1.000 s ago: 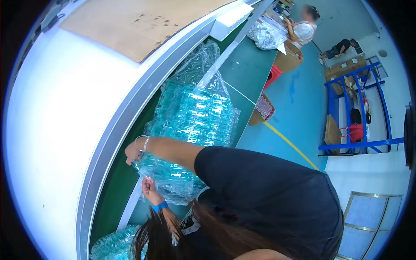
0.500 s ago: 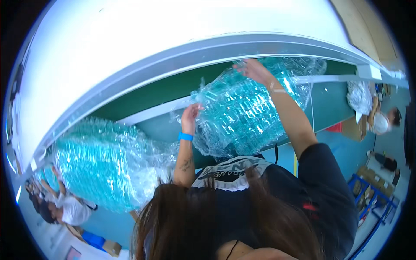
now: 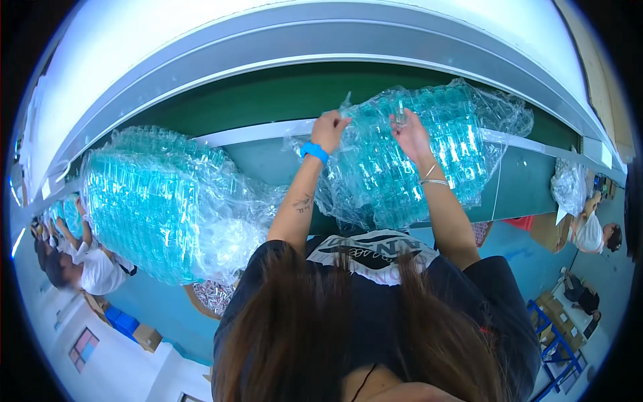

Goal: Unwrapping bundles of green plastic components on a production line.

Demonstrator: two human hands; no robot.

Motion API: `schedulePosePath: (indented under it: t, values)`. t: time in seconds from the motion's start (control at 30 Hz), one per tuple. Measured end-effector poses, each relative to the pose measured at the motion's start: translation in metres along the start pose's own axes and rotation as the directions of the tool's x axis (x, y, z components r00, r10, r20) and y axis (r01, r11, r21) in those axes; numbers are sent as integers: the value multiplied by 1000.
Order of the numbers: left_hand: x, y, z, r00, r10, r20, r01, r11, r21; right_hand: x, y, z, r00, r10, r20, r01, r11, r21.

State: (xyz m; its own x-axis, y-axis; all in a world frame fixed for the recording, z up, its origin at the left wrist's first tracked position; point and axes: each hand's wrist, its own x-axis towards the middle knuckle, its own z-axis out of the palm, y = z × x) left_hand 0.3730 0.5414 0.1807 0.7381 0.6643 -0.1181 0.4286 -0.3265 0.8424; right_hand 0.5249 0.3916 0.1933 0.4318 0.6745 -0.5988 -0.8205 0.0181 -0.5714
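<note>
Head view: transparent bag of teal pieces (image 3: 385,175) lies under both hands, on green bench (image 3: 261,94).
Left hand (image 3: 327,132): fingers curled by the bag's left end; their grip I cannot tell.
Right hand (image 3: 413,139): fingers grasping small clear piece (image 3: 400,114).

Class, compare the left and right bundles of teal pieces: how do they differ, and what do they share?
The left bundle looks larger in the picture than the right bundle. The left hand and right hand are at the right bundle, neither at the left bundle. The left bundle's clear film bunches whitish at its right end; the right bundle trails loose film at both ends. Both are shiny teal.
</note>
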Motion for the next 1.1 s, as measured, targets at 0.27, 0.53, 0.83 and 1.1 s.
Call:
schedulePosePath:
  t: [0.27,0.53,0.83,1.1]
  values:
    - [3,-20,9,984,-59,-171,63,998,16,3,52,63,878,-407,251,442,493,-749]
    - [7,-33,-5,851,-480,212,517,701,-492,11,63,67,888,-403,222,374,350,-859]
    - [-10,-31,-14,847,-382,369,508,379,-773,-26,36,84,923,-332,193,286,261,-922]
    - [-7,-31,-22,822,-384,420,524,225,-821,-11,57,92,825,-295,483,369,-367,-854]
